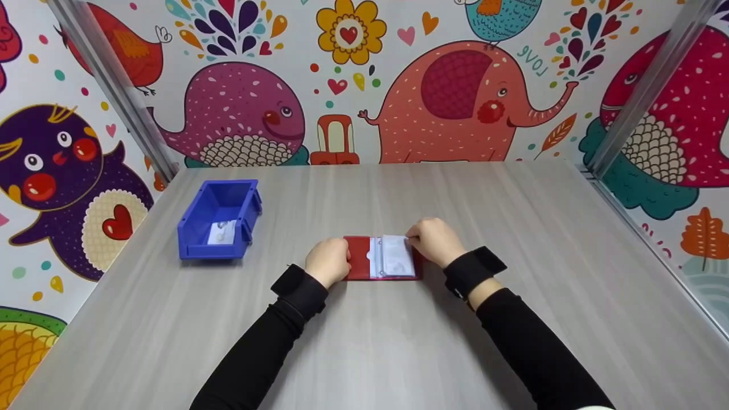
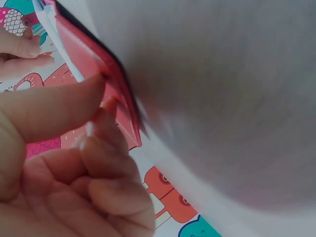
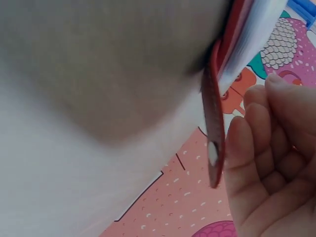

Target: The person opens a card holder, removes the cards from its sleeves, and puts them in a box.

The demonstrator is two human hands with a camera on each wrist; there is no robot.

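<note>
A red card holder (image 1: 358, 259) lies spread wide on the table, with translucent plastic sleeves (image 1: 397, 256) on its right half. My left hand (image 1: 328, 261) pinches the edge of its left cover between thumb and curled fingers, as the left wrist view shows. At the upper right corner of the sleeves are the fingertips of my right hand (image 1: 435, 240), thumb and index close together; I cannot tell whether they pinch a sleeve. A snap strap (image 3: 213, 123) with a pale stud sticks out from the holder beside the right hand.
A blue plastic bin (image 1: 215, 250) stands at the back left of the wood-grain table (image 1: 364, 341), with a printed card or packet (image 1: 221, 232) inside. Walls with cartoon animals (image 1: 455, 114) enclose the back and sides, with metal posts (image 1: 655, 85) at the corners.
</note>
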